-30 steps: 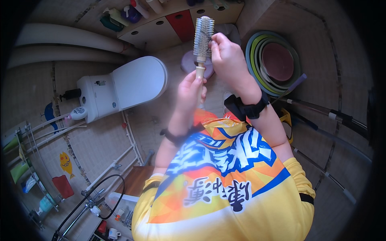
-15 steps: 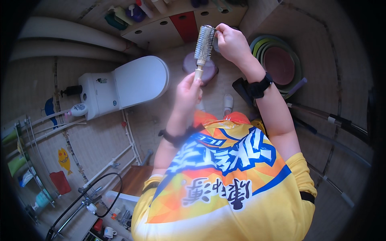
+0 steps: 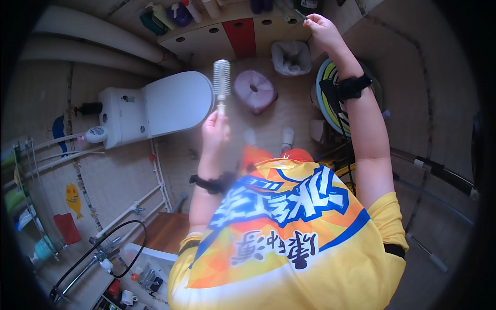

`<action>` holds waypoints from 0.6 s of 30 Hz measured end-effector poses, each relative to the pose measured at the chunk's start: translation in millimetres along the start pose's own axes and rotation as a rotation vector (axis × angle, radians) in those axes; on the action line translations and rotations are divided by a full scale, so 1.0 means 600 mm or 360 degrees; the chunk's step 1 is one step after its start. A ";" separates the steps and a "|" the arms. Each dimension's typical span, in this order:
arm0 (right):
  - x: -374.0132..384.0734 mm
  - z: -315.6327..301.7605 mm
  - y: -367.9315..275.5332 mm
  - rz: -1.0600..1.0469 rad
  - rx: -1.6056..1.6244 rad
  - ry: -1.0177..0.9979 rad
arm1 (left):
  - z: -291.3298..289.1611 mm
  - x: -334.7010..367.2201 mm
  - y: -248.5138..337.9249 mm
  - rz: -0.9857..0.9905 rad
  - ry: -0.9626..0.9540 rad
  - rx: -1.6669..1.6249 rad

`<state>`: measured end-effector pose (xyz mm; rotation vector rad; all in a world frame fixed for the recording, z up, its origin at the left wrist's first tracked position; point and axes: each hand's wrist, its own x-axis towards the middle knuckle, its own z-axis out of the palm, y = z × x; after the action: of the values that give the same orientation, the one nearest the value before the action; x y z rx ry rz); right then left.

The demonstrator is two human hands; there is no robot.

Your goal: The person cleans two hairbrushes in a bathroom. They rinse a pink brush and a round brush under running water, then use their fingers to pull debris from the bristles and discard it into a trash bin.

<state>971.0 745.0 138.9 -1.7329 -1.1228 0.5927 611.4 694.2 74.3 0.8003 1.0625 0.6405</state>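
Risk at both ends of our reach

Nearest to us, our left hand [image 3: 214,133] is closed around the handle of a pale, cylindrical hairbrush with bristles along its head [image 3: 222,78]. The brush is out in front of our body, its head just beside the rim of the closed, white toilet lid [image 3: 181,106] as we see it. We judge that a slackened grip, with attention elsewhere, could let it slip to the pale tiled floor [image 3: 268,121] or knock that lid. Farther out, our right forearm [image 3: 368,119] crosses in front of the nested, round, green and pale-blue basins [image 3: 331,111]; a low swing might jostle them. Beyond the white, bag-lined bin [image 3: 277,66], our right hand [image 3: 326,35] has thumb and fingers pinched on a thin, dark item [image 3: 300,15] whose kind we cannot tell. So small a hold could fail, we think, and a careless sideways move might tip the dark bottle [image 3: 309,4] near the item's tip.

As for the hairbrush, its long axis runs almost straight away from us. The handle's butt is hidden in our fist; the blunt, bristled end points outward, toward the pale cabinet with one red panel [image 3: 201,36]. How steeply it tilts upward, we cannot tell.
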 end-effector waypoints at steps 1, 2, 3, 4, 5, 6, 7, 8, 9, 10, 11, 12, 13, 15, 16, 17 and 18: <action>-0.010 -0.004 -0.033 0.0147 0.0076 -0.0093 | -0.016 0.004 -0.002 0.0049 0.0103 0.0008; -0.015 -0.003 -0.051 0.0295 0.0151 -0.0186 | -0.031 0.008 -0.004 0.0097 0.0206 0.0017; -0.016 -0.006 -0.053 0.0308 0.0191 -0.0182 | -0.040 0.013 -0.005 0.0104 0.0294 -0.0019; -0.017 -0.009 -0.053 0.0320 0.0233 -0.0179 | -0.047 0.018 -0.004 0.0112 0.0408 -0.0042; -0.017 -0.011 -0.053 0.0332 0.0275 -0.0176 | -0.054 0.020 -0.002 0.0125 0.0512 -0.0107; -0.015 -0.016 -0.050 0.0346 0.0288 -0.0204 | -0.061 0.020 0.003 0.0138 0.0617 -0.0171; -0.011 -0.021 -0.045 0.0360 0.0302 -0.0232 | -0.075 0.025 0.000 0.0165 0.0743 -0.0174; -0.009 -0.024 -0.043 0.0375 0.0316 -0.0260 | -0.086 0.027 -0.002 0.0223 0.0871 -0.0233; -0.009 -0.026 -0.043 0.0370 0.0302 -0.0249 | -0.101 0.033 -0.007 0.0271 0.1015 -0.0268; -0.010 -0.025 -0.045 0.0365 0.0292 -0.0242 | -0.117 0.036 -0.009 0.0320 0.1164 -0.0301; -0.010 -0.025 -0.046 0.0361 0.0283 -0.0234 | -0.132 0.036 -0.010 0.0336 0.1272 -0.0320; -0.011 -0.025 -0.049 0.0371 0.0280 -0.0232 | -0.144 0.036 -0.009 0.0348 0.1379 -0.0342; -0.012 -0.024 -0.052 0.0381 0.0278 -0.0230 | -0.155 0.037 -0.008 0.0386 0.1475 -0.0331; -0.010 -0.023 -0.054 0.0404 0.0273 -0.0223 | -0.173 0.036 -0.006 0.0445 0.1555 -0.0360; -0.008 -0.021 -0.054 0.0417 0.0269 -0.0219 | -0.180 0.036 -0.006 0.0487 0.1573 -0.0366; -0.006 -0.020 -0.052 0.0431 0.0265 -0.0214 | -0.184 0.036 -0.005 0.0512 0.1584 -0.0349; -0.001 -0.021 -0.047 0.0428 0.0241 -0.0241 | -0.184 0.036 -0.004 0.0522 0.1571 -0.0348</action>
<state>968.6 742.1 169.8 -1.7414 -0.9262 0.9634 516.4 738.0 32.2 0.4439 1.7139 1.4895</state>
